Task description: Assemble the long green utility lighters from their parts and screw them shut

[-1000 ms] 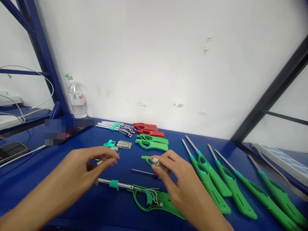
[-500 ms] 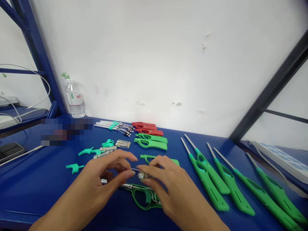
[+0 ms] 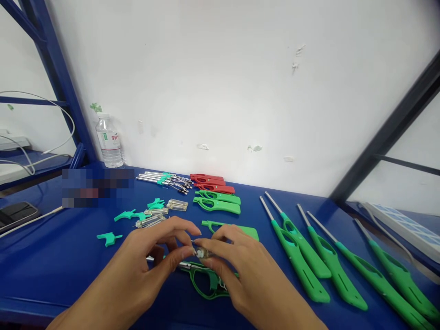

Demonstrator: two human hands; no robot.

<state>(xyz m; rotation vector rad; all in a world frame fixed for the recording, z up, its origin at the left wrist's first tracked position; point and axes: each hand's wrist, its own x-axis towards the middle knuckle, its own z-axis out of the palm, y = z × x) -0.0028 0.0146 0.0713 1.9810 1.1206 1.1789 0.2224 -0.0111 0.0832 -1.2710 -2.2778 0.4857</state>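
Observation:
My right hand [image 3: 237, 256] pinches a small clear lighter fuel tank [image 3: 203, 253], its white valve end pointing left. Most of the tank is hidden by the fingers. My left hand [image 3: 161, 252] meets it there, thumb and fingertips closed together at the valve tip; a thin pale strand shows faintly between the hands, but what the left fingertips grip is too small to tell. Below both hands lies an opened green lighter half-shell [image 3: 196, 285], holding a metal rod, a teal trigger [image 3: 213, 280] and white wires. My hands partly cover it.
Several assembled green lighters [image 3: 297, 256] lie at right. Behind are red shells [image 3: 215, 188], green shells [image 3: 220, 205] and metal rods with wires [image 3: 161, 178]. Teal triggers [image 3: 109, 238] and clear tanks [image 3: 177, 205] lie left. A water bottle [image 3: 110, 142] stands by the wall; a phone [image 3: 19, 215] lies far left.
My left fingertips have come closer to the valve end of the tank, narrowing the gap between my hands. The view has shifted slightly. The right hand still holds the tank.

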